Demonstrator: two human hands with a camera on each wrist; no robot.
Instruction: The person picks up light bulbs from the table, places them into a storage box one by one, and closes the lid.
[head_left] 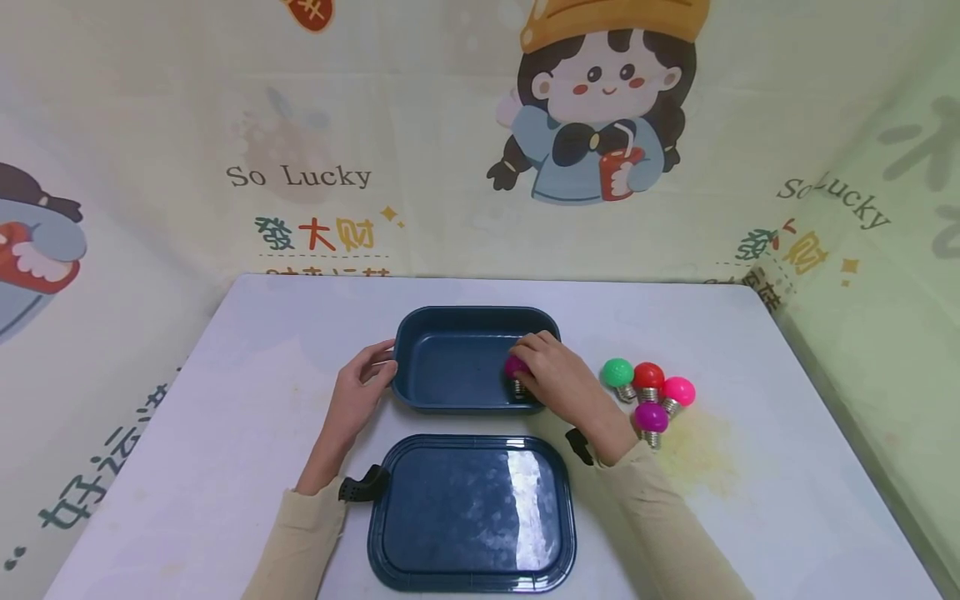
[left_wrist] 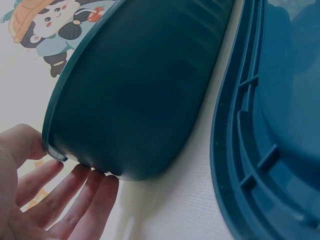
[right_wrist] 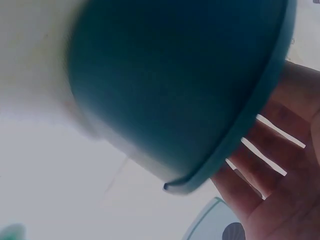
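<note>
My left hand is at the left end of the dark blue box. In the left wrist view its fairly straight fingers touch the outer wall, the thumb by the rim. My right hand reaches over the box's right rim and pinches a purple light bulb inside, metal base down. The right wrist view shows that hand behind the rim; the bulb is hidden there. Right of the box lie a green bulb, a red bulb, a pink bulb and another purple bulb.
A dark blue lid lies flat in front of the box, between my forearms. Everything stands on a white table. A printed cloth hangs behind the table's far edge.
</note>
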